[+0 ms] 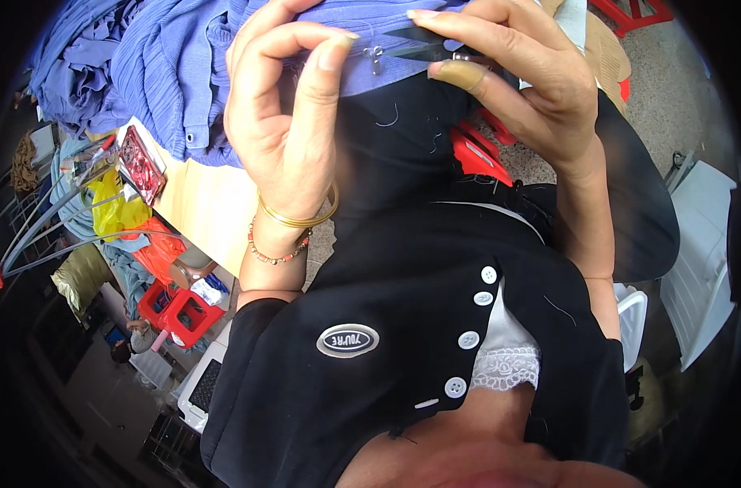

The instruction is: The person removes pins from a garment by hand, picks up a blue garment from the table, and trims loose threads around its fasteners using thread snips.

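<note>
While my right hand point(541, 81) steadies a black pointed tool point(419, 52), my left hand point(277, 134) sits just beside it

As I read my feed from the far left, a yellow bag point(117, 210) lies beyond the worktop point(208, 199)'s left edge, and a red stool point(174, 313) stands off its near-left edge. On that left edge rests a glossy red packet point(141, 167). Blue-violet ribbed cloth point(171, 77) is heaped over the worktop's far-left corner and runs rightward behind both hands.

I have the left hand raised, a gold bangle point(293, 220) on its wrist, thumb and forefinger narrowed close together; I cannot tell whether they grip anything. A small silvery metal piece point(376, 58) shows between the two hands, near those fingertips; what supports it is unclear to me.

Next comes the tool, held up in front of the cloth between my right thumb and forefinger, its two dark prongs parted and directed toward the left hand. At far right stands a white panel point(696, 260).
</note>
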Motion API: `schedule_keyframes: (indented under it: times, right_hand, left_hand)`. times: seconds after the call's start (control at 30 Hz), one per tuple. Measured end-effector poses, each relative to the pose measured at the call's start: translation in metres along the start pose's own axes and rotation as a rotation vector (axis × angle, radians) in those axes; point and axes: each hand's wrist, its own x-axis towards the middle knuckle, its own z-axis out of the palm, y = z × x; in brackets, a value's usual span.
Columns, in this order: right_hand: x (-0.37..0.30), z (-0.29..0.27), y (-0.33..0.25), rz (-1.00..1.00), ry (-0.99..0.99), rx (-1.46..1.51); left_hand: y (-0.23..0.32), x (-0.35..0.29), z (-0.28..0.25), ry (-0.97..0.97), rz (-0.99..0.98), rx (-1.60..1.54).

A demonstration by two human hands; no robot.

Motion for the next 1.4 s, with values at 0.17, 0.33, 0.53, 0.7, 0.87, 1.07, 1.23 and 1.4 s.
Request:
schedule_keyframes:
  times: [0.17, 0.33, 0.53, 0.7, 0.87, 1.07, 1.23, 1.4]
  right_hand:
    - [0.001, 0.007, 0.003, -0.081, 0.009, -0.138]
    - [0.011, 0.005, -0.010, -0.078, -0.020, -0.241]
    - [0.012, 0.005, -0.008, -0.069, -0.009, -0.227]
    - [0.001, 0.004, 0.011, -0.129, 0.010, -0.178]
    - [-0.007, -0.008, 0.018, 0.018, 0.088, -0.075]
    - [-0.020, -0.006, 0.021, 0.335, 0.164, 0.214]
    - [-0.019, -0.002, 0.020, 0.318, 0.112, 0.269]
    - [-0.013, -0.003, 0.012, 0.319, -0.054, 0.153]
  left_hand:
    - [0.014, 0.002, 0.004, 0.010, -0.110, -0.110]
    - [-0.003, 0.001, 0.000, 0.001, 0.016, -0.093]
    - [0.008, 0.001, 0.008, 0.022, -0.017, -0.083]
    - [-0.014, 0.001, 0.006, 0.057, 0.077, -0.103]
    - [-0.025, 0.001, -0.008, 0.108, 0.292, 0.333]
    - [-0.046, -0.004, -0.026, 0.177, 0.191, 0.140]
    - [-0.053, -0.008, -0.036, 0.175, 0.175, 0.133]
    - [-0.068, -0.019, -0.054, 0.167, 0.118, 0.230]
